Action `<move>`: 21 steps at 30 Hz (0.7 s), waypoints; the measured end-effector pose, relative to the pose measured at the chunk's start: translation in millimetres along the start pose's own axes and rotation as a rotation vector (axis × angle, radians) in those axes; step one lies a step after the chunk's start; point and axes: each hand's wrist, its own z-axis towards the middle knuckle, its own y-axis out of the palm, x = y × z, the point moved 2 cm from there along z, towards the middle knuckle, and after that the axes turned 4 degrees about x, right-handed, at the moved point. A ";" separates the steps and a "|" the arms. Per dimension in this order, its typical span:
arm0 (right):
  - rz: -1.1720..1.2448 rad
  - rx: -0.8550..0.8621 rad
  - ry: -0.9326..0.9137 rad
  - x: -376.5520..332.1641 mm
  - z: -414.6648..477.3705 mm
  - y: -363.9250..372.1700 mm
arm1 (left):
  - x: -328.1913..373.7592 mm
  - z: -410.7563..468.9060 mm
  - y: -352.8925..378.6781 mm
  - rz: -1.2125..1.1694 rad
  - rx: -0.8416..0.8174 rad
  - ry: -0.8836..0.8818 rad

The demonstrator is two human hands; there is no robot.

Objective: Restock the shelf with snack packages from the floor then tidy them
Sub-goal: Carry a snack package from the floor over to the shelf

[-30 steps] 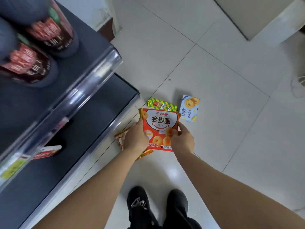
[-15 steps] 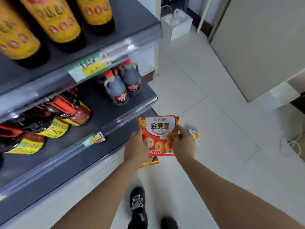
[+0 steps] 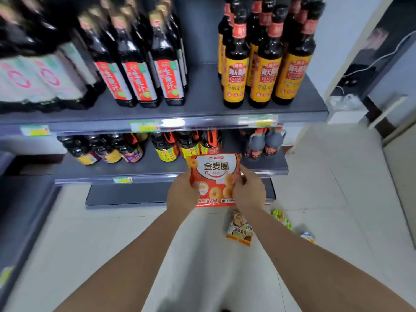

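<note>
I hold an orange-red snack packet [image 3: 215,176] with ring biscuits printed on it upright in both hands, in front of the grey shelf unit. My left hand [image 3: 182,194] grips its left edge and my right hand [image 3: 248,191] grips its right edge. The packet hangs level with the middle shelf [image 3: 135,167] and above the dark bottom shelf [image 3: 126,194]. On the floor, partly behind my right forearm, lie an orange-brown packet [image 3: 239,228], a green-yellow packet [image 3: 282,219] and a corner of a blue-yellow packet [image 3: 307,237].
Dark sauce bottles with yellow labels [image 3: 263,64] and red labels [image 3: 139,66] fill the top shelf. Smaller bottles [image 3: 166,147] and jugs [image 3: 264,143] stand on the middle shelf. White tiled floor [image 3: 337,176] spreads to the right, where a wall and doorway stand.
I have lifted the orange-red packet from the floor up to shelf height, and my view has swung up to face the shelves. The other packets stay on the floor.
</note>
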 end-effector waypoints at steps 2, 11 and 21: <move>-0.005 -0.041 -0.084 -36.1 -17.4 16.8 | -19.3 -8.6 -40.6 -0.021 0.071 -0.058; 0.070 -0.247 -0.374 -192.2 -119.7 115.2 | -119.8 -60.6 -221.1 -0.034 0.374 -0.259; 0.121 -0.387 -0.629 -353.2 -257.4 196.6 | -223.8 -135.3 -402.8 -0.087 0.647 -0.364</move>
